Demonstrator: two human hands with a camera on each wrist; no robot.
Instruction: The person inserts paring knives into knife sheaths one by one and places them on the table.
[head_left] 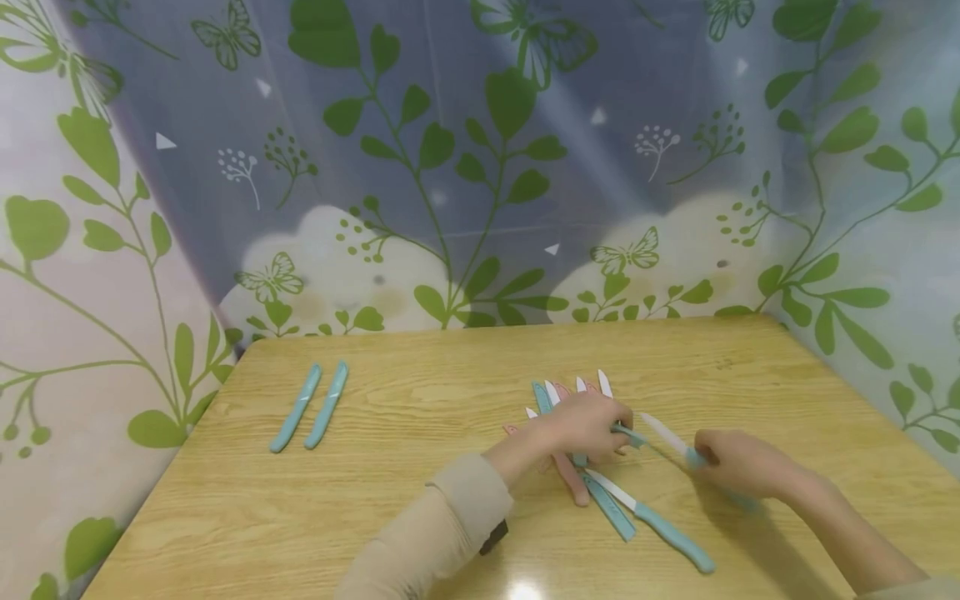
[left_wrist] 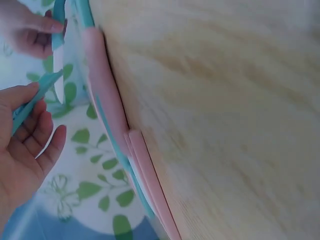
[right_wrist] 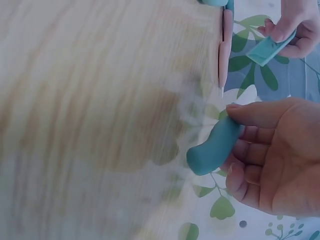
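My left hand [head_left: 588,423] pinches a teal knife sheath [left_wrist: 36,102] between thumb and fingers, above a cluster of knives and sheaths. To its right, my right hand [head_left: 750,462] grips the teal handle [right_wrist: 215,147] of a knife whose white blade [head_left: 666,435] is bare and points toward the left hand. Blade and sheath are apart. Under and behind the left hand lie white blades [head_left: 605,383] and pink and teal pieces, partly hidden by it. Nearer the front rest a pink handle [head_left: 572,482], a loose teal sheath [head_left: 613,512] and a teal-handled knife [head_left: 671,536] with its white blade exposed.
Two teal knives, one [head_left: 296,408] beside the other [head_left: 327,406], lie side by side at the left of the wooden table [head_left: 405,383], their blades covered. A patterned curtain [head_left: 420,167] hangs behind the table's back edge. A small dark object [head_left: 493,537] shows by the left sleeve.
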